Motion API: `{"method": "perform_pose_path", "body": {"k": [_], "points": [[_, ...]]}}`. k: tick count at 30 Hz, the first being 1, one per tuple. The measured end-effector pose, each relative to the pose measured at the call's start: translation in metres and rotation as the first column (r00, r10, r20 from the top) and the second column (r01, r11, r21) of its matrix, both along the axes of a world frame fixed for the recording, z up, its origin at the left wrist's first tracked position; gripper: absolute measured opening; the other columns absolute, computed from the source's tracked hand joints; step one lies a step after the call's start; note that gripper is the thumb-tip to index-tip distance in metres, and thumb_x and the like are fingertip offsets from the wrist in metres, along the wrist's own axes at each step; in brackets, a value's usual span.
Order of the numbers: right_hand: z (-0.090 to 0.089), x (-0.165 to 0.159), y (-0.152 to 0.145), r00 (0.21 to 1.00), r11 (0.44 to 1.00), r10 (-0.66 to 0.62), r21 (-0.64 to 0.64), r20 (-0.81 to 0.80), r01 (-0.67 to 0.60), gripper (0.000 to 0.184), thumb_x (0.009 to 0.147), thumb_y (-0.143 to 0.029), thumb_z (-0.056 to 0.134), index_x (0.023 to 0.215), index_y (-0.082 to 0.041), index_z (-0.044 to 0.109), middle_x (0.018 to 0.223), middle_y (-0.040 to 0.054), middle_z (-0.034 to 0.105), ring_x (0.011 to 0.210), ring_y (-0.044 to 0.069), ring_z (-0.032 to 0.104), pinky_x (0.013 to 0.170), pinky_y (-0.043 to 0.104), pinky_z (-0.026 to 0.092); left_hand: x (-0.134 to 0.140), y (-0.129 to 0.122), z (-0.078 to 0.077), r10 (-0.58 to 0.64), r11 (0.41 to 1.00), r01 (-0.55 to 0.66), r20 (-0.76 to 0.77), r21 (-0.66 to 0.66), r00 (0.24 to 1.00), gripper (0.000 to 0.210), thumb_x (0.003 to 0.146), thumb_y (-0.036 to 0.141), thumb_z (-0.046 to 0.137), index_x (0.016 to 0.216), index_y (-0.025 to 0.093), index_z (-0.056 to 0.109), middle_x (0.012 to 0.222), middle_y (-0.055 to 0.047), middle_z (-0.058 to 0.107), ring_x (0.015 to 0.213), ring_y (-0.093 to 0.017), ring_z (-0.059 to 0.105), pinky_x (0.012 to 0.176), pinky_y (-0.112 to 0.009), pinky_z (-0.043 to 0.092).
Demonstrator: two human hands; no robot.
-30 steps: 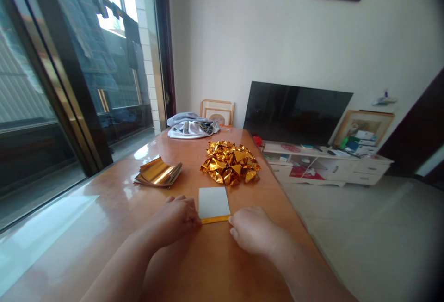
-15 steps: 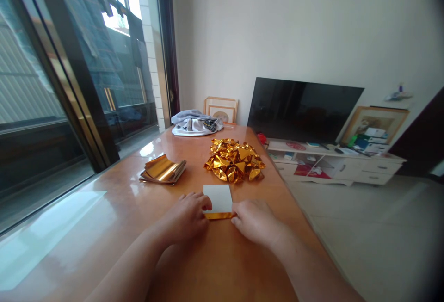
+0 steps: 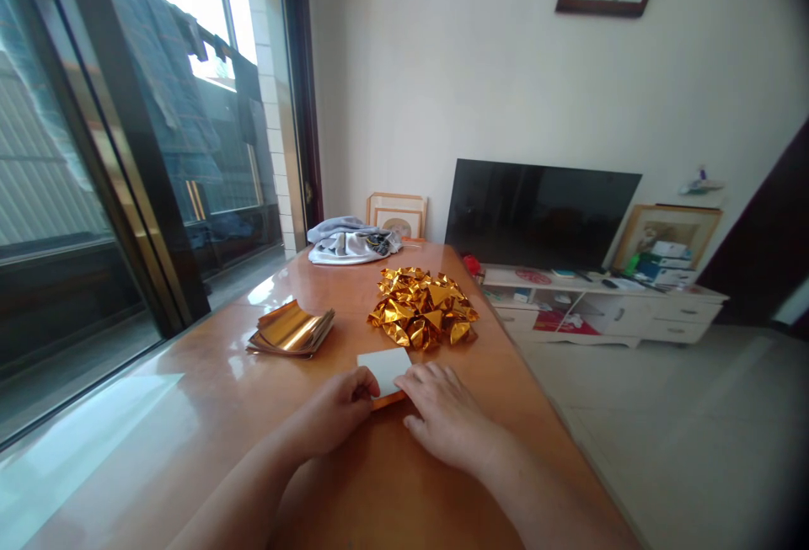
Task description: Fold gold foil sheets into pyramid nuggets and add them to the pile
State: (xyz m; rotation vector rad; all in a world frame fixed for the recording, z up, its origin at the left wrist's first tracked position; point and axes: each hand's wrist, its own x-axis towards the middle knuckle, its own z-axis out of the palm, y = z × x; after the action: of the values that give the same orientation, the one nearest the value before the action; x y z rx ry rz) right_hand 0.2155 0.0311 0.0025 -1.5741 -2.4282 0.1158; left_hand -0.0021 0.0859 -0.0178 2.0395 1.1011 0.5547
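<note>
A sheet of gold foil paper (image 3: 384, 366) lies white side up on the table, with a narrow gold strip folded over along its near edge. My left hand (image 3: 341, 405) is closed at the sheet's near left corner, thumb and fingers pinching the fold. My right hand (image 3: 442, 408) rests over the near right part with fingers stretched onto the paper and the thumb apart, hiding that corner. Just beyond the sheet is a heap of folded gold foil pieces (image 3: 422, 310). To the left sits a stack of gold foil sheets (image 3: 291, 329), its top one curling up.
The glossy wooden table (image 3: 208, 415) runs away from me. Grey and white cloth (image 3: 350, 242) lies at its far end, before leaning picture frames (image 3: 397, 206). A sliding glass door (image 3: 120, 154) is on the left; a television (image 3: 537, 213) on a white cabinet (image 3: 632, 314) stands right.
My right hand has moved left and up over the paper's fold, its fingers now spread on it. The sheet has turned slightly. The view has tilted up, showing more of the wall clock.
</note>
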Motion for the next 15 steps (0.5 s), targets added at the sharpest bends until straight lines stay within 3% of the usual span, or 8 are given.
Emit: {"method": "perform_pose_path", "body": {"k": [3, 5, 9, 12, 15], "points": [[0.0, -0.003, 0.003, 1.0, 0.998, 0.008, 0.068, -0.022, -0.007, 0.04, 0.086, -0.022, 0.065, 0.125, -0.027, 0.058, 0.123, 0.0051, 0.062, 0.114, 0.024, 0.05, 0.097, 0.035, 0.035, -0.003, 0.0, 0.004, 0.051, 0.989, -0.031, 0.141, -0.141, 0.989, 0.015, 0.078, 0.028, 0.056, 0.089, 0.019, 0.054, 0.079, 0.003, 0.054, 0.074, -0.014, 0.048, 0.066, -0.025, 0.037], [-0.001, -0.004, 0.006, 1.0, 0.996, 0.006, 0.091, -0.017, -0.005, 0.032, 0.089, -0.023, 0.063, 0.121, -0.026, 0.06, 0.119, 0.0047, 0.064, 0.113, 0.024, 0.051, 0.096, 0.035, 0.034, -0.004, -0.001, 0.008, 0.105, 0.972, -0.058, 0.2, -0.227, 0.974, 0.016, 0.077, 0.028, 0.057, 0.09, 0.019, 0.054, 0.079, 0.004, 0.054, 0.073, -0.013, 0.047, 0.067, -0.024, 0.037], [0.0, -0.003, 0.01, 1.0, 0.994, 0.015, 0.11, 0.013, -0.017, 0.019, 0.097, -0.026, 0.053, 0.112, -0.025, 0.064, 0.111, 0.0047, 0.067, 0.108, 0.022, 0.053, 0.092, 0.035, 0.033, -0.003, -0.003, 0.013, 0.153, 0.964, -0.096, 0.221, -0.248, 0.963, 0.015, 0.078, 0.029, 0.057, 0.089, 0.019, 0.055, 0.078, 0.003, 0.056, 0.073, -0.014, 0.05, 0.068, -0.025, 0.038], [0.0, -0.002, 0.011, 1.0, 0.992, 0.012, 0.122, 0.024, -0.015, 0.023, 0.102, -0.026, 0.046, 0.114, -0.024, 0.065, 0.11, 0.0055, 0.068, 0.106, 0.022, 0.054, 0.09, 0.035, 0.033, -0.001, -0.004, 0.014, 0.158, 0.987, -0.16, 0.138, 0.007, 0.978, 0.018, 0.084, 0.035, 0.057, 0.093, 0.02, 0.061, 0.086, -0.001, 0.061, 0.081, -0.018, 0.054, 0.074, -0.029, 0.043], [-0.002, -0.001, 0.012, 1.0, 0.991, 0.002, 0.134, 0.02, -0.005, 0.027, 0.103, -0.026, 0.042, 0.114, -0.024, 0.066, 0.109, 0.0056, 0.069, 0.104, 0.022, 0.055, 0.088, 0.035, 0.033, 0.0, -0.006, 0.016, 0.128, 0.918, -0.123, 0.012, 0.378, 0.992, 0.022, 0.086, 0.037, 0.062, 0.103, 0.025, 0.069, 0.102, -0.005, 0.063, 0.097, -0.023, 0.056, 0.088, -0.036, 0.043]]}}
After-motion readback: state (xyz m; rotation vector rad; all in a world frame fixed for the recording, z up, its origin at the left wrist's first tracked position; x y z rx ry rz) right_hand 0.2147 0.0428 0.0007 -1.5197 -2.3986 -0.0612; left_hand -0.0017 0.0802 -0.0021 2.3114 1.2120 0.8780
